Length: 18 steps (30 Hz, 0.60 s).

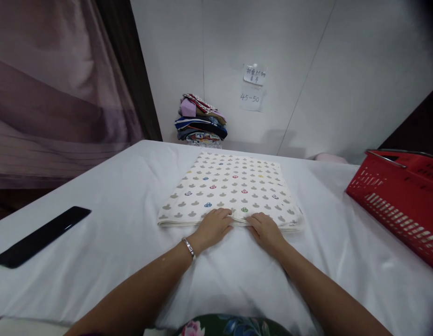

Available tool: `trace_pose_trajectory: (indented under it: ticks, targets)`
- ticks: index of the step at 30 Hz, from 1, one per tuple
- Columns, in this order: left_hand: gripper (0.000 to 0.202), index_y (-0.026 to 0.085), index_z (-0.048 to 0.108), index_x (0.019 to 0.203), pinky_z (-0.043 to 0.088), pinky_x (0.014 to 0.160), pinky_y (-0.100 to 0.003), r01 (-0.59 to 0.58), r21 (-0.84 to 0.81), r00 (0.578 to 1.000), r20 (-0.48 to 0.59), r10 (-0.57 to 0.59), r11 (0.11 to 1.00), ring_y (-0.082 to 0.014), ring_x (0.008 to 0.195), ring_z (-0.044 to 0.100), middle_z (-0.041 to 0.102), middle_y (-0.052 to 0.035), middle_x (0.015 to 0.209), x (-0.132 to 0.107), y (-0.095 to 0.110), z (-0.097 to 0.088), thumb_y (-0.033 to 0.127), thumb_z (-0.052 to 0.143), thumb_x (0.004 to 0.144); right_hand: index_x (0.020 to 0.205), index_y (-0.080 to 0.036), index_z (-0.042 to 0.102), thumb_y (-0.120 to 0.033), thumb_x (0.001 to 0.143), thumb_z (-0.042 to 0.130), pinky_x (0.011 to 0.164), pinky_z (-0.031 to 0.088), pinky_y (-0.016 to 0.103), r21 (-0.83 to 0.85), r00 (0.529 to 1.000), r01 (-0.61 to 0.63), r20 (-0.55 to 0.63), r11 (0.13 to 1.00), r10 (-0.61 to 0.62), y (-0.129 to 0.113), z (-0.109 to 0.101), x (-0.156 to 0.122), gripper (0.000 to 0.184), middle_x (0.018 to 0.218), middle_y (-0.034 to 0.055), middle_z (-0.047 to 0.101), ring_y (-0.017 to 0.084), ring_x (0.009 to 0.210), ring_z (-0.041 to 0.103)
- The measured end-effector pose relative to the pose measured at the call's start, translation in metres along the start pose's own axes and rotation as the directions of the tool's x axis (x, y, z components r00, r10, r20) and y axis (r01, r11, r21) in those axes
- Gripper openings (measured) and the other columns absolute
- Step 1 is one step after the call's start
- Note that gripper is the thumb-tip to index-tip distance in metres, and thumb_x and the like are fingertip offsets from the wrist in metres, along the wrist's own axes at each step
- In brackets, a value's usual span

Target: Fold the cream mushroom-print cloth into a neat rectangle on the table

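A cream cloth (223, 186) printed with grey and a few coloured mushrooms lies flat in front of me, folded in layers whose edges show along its near side. My left hand (213, 227) pinches that near edge just left of its middle, fingers on top and thumb lower down. A silver bracelet (189, 248) circles my left wrist. Close by on the right, my right hand (266, 229) grips the same edge, with its fingertips over the cloth. A small gap separates the two hands, and the edge looks slightly raised between them.
A white-covered table (129, 196) bears the cloth. On the left lies a flat black object (41, 237), and a red plastic basket (398, 200) stands on the right. Behind the far edge rises a stack of folded fabrics (201, 122). Paper notes (252, 99) hang on the wall.
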<state>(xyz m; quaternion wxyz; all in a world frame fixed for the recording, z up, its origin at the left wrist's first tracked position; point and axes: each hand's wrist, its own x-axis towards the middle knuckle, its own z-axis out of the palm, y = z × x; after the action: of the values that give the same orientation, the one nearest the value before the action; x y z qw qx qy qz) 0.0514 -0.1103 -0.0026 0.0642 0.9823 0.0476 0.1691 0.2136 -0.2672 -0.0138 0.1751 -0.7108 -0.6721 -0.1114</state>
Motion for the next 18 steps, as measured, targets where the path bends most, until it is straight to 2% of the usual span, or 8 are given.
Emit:
trace_pose_trajectory:
  ticks: [5, 11, 15, 18]
  targets:
    - [0.015, 0.017, 0.06, 0.086, 0.044, 0.08, -0.035, -0.04, 0.067, 0.999, 0.004, 0.04, 0.997, -0.0192, 0.094, 0.054, 0.061, -0.0059, 0.102, 0.006, 0.006, 0.0, 0.011, 0.045, 0.085, 0.102, -0.018, 0.058, -0.02, 0.09, 0.044, 0.071, 0.04, 0.031, -0.006, 1.0, -0.011, 0.004, 1.0, 0.011, -0.002, -0.003, 0.002, 0.018, 0.088, 0.0071, 0.06, 0.019, 0.084, 0.052]
    - [0.014, 0.016, 0.056, 0.086, 0.044, 0.08, -0.036, -0.155, 0.051, 0.985, -0.075, 0.159, 0.987, -0.0196, 0.088, 0.055, 0.061, -0.0067, 0.094, 0.004, 0.003, 0.004, 0.01, 0.043, 0.084, 0.096, -0.02, 0.058, -0.02, 0.09, 0.045, 0.07, 0.037, 0.029, -0.047, 0.999, -0.001, 0.035, 0.999, 0.003, -0.001, -0.008, 0.002, 0.015, 0.086, 0.0046, 0.06, 0.017, 0.081, 0.05]
    - [0.013, 0.016, 0.055, 0.084, 0.045, 0.075, -0.036, -0.181, 0.063, 0.98, -0.074, 0.186, 0.981, -0.0197, 0.079, 0.055, 0.06, -0.0058, 0.083, 0.004, -0.004, 0.01, 0.012, 0.043, 0.084, 0.094, -0.022, 0.058, -0.023, 0.09, 0.044, 0.069, 0.036, 0.028, -0.085, 0.998, 0.003, 0.058, 0.996, 0.002, -0.001, -0.006, 0.002, 0.014, 0.087, 0.0028, 0.059, 0.017, 0.079, 0.049]
    - [0.013, 0.017, 0.055, 0.084, 0.045, 0.074, -0.035, -0.182, 0.054, 0.978, -0.097, 0.186, 0.982, -0.0193, 0.077, 0.055, 0.06, -0.0045, 0.081, 0.004, -0.007, 0.014, 0.013, 0.043, 0.084, 0.1, -0.022, 0.056, -0.025, 0.091, 0.043, 0.07, 0.036, 0.029, -0.103, 0.999, -0.001, 0.05, 0.995, 0.006, -0.001, -0.004, 0.001, 0.016, 0.091, 0.0029, 0.06, 0.017, 0.081, 0.049]
